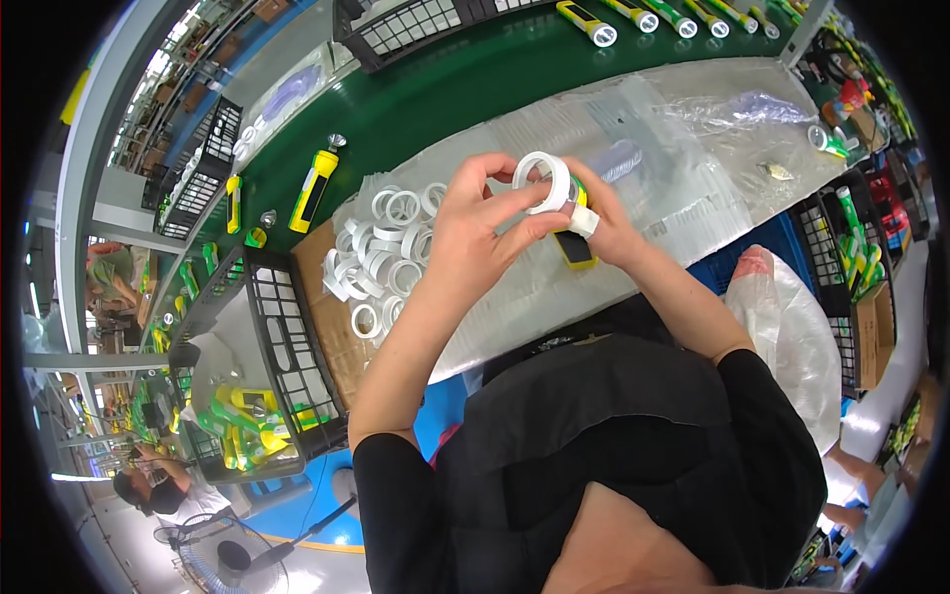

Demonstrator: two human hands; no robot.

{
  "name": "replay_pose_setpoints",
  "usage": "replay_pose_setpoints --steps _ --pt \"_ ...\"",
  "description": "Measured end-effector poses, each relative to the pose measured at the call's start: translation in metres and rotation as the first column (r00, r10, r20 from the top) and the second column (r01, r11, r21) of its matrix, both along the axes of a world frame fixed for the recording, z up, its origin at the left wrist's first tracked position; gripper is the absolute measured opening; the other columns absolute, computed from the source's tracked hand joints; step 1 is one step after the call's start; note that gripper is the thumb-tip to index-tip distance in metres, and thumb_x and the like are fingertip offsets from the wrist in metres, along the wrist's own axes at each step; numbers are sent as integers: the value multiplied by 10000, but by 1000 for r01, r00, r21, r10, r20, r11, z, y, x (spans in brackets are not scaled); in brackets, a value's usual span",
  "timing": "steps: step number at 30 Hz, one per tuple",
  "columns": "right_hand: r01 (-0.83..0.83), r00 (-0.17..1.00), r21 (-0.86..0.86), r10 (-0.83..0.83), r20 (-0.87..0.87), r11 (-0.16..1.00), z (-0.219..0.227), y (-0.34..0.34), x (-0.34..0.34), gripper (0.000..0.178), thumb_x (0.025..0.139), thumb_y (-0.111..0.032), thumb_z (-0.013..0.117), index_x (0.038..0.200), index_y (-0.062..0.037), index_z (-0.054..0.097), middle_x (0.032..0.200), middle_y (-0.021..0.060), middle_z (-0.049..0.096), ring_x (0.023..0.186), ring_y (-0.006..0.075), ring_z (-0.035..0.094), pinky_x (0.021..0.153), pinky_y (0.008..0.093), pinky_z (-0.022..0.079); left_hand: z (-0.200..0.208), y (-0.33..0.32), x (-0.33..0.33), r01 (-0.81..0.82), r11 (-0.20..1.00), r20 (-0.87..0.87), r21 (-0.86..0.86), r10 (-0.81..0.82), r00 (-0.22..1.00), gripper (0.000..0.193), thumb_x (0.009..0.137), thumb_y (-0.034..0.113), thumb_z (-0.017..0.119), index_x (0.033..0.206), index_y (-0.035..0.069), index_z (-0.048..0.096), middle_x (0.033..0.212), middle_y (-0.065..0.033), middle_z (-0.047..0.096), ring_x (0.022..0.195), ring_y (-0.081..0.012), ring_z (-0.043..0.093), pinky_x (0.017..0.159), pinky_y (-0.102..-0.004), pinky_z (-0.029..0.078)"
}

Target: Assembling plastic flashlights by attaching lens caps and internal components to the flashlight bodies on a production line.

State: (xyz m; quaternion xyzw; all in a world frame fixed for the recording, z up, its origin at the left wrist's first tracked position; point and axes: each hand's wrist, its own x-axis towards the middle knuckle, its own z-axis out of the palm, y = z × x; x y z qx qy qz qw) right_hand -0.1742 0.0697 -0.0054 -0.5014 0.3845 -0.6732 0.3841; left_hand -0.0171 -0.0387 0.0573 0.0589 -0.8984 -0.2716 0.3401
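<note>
Both my hands meet in front of me over the plastic-covered worktop. A white ring (541, 182) is pinched in the fingers of my left hand (477, 226). Close behind it, my right hand (612, 220) grips a yellow and green flashlight (575, 250), whose yellow and black end points toward me. The ring is at the flashlight's far end; whether it sits around the head or just in front I cannot tell. A white wrap (585, 220) shows by my right thumb. Left of my hands lies a pile of similar white rings (381, 253) on cardboard (319, 287).
A green belt (426, 114) curves beyond the worktop, carrying several flashlights (315, 192). A black crate (289, 332) with flashlight parts stands at the left, and another crate (841, 327) at the right. Clear plastic bags (782, 342) hang beside my right arm. A fan (223, 554) stands lower left.
</note>
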Motion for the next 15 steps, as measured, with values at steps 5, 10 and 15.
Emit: replay_pose_setpoints --steps 5,10,15 --pt "94 995 -139 -97 -12 986 0 0 -8 518 942 -253 649 1361 -31 441 1216 100 587 1052 208 610 909 369 500 8 2 -3 45 998 23 -35 -44 999 355 711 246 841 1020 100 742 1055 -64 587 918 -212 572 703 -319 464" --pt "238 717 -257 -348 -604 937 31 23 -53 484 729 -186 840 1139 -52 620 1140 125 658 1050 267 633 898 375 502 9 6 -13 83 993 58 -84 -78 995 417 701 242 849 1070 105 712 1070 -85 602 942 -249 606 743 -343 499" --pt "139 467 -54 -114 -877 989 96 39 -69 446 693 -113 779 1095 -30 605 1018 97 612 882 253 616 752 342 500 -6 20 -34 99 993 12 -67 -98 995 464 700 214 855 1098 107 644 1088 -102 642 966 -275 644 762 -357 528"
